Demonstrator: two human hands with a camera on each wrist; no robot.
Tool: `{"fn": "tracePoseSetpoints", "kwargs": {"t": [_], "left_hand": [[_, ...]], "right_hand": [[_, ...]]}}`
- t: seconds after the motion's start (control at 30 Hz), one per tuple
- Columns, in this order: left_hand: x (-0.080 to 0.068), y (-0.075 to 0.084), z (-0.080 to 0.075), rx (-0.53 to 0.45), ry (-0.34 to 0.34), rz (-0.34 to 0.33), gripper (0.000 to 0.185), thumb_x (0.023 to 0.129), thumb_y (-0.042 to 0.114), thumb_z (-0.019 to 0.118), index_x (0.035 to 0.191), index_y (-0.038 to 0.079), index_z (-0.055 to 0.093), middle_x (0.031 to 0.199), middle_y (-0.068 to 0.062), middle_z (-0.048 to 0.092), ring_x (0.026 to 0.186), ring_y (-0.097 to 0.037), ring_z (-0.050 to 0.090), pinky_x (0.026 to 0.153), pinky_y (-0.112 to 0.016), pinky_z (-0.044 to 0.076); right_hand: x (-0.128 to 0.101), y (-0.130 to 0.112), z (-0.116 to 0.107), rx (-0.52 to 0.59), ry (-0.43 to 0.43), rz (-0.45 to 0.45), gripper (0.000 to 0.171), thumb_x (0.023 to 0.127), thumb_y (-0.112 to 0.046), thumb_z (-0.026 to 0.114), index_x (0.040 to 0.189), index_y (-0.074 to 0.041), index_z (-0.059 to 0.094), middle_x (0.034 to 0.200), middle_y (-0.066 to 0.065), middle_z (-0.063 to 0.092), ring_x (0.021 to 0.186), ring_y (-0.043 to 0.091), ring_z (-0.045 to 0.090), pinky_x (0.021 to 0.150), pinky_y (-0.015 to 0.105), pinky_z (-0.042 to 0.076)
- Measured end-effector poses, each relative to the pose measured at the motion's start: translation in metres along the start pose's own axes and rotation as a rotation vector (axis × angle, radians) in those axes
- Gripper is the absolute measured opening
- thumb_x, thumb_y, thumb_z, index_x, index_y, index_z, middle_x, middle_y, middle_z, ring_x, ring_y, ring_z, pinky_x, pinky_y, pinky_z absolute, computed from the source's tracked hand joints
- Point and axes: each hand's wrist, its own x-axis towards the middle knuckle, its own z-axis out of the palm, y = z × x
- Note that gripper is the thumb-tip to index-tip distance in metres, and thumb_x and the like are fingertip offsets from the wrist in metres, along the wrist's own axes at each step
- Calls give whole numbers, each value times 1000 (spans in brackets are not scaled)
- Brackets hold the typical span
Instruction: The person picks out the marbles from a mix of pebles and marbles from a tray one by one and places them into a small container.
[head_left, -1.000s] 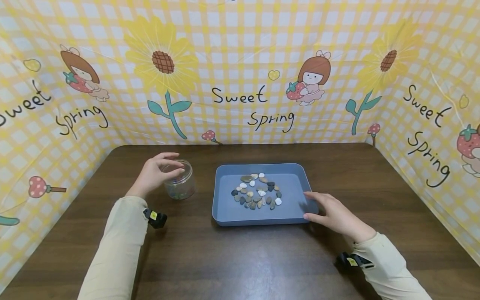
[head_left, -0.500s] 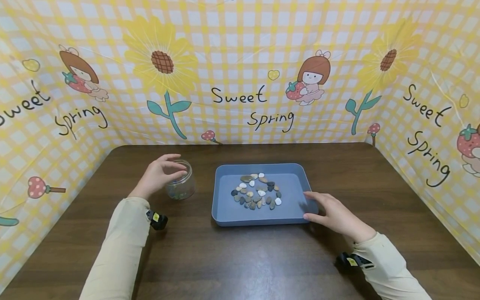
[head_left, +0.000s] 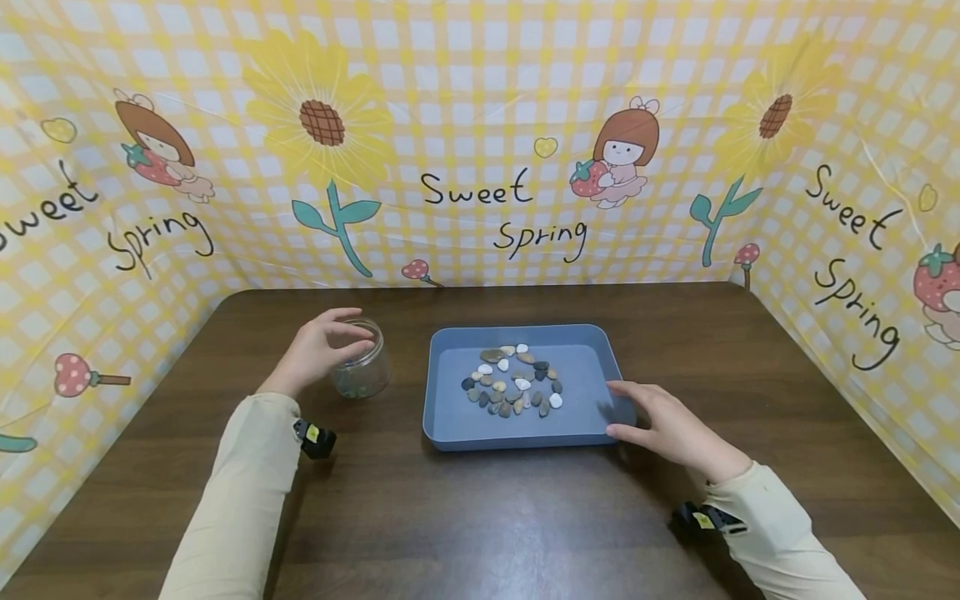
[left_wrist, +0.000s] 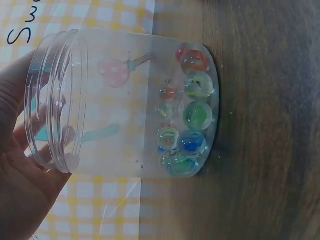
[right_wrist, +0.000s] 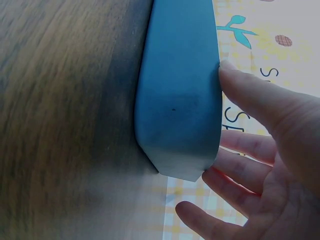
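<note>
While the left hand kept its curled fingers round the rim of the clear plastic jar of glass marbles, standing left of the blue tray on the counter, almost nothing had shifted over the last second: the right hand stayed at the tray's near right corner, fingers spread and nearly straight, thumb touching the rim; the pebbles lay undisturbed mid-tray, so both hands were steadying, not yet moving anything

Small mixed-colour pebbles in blue plastic tray: too small to tell individually. Clear plastic jar rim part-hidden behind left hand.
</note>
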Motion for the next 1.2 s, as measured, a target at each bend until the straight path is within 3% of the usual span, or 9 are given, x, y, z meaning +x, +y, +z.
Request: {"fn": "tracePoseSetpoints", "kwargs": {"t": [0.4, 0.87, 1.2], "left_hand": [[-3, 14, -8, -65, 107, 53, 27, 88, 23, 65, 106, 4, 68, 139, -16, 47, 132, -38, 36, 106, -57, 31], [-6, 31, -14, -117, 144, 111, 28, 87, 26, 67, 106, 6, 68, 137, -13, 49, 133, -35, 36, 106, -57, 31], [-8, 50, -20, -104, 178, 141, 28, 85, 27, 69, 107, 10, 69, 137, -8, 50, 132, -30, 40, 104, -54, 35]], "right_hand": [[2, -3, -1, 8, -16, 11, 59, 83, -30, 70, 129, 2, 51, 130, 21, 55, 120, 39, 50, 98, 55, 41], [5, -2, -5, -49, -67, -1, 60, 83, -29, 69, 131, 2, 49, 130, 21, 56, 118, 37, 52, 97, 52, 44], [15, -13, -26, -96, -80, -32, 61, 84, -28, 68, 133, 1, 47, 133, 21, 54, 122, 37, 51, 99, 53, 42]]}}
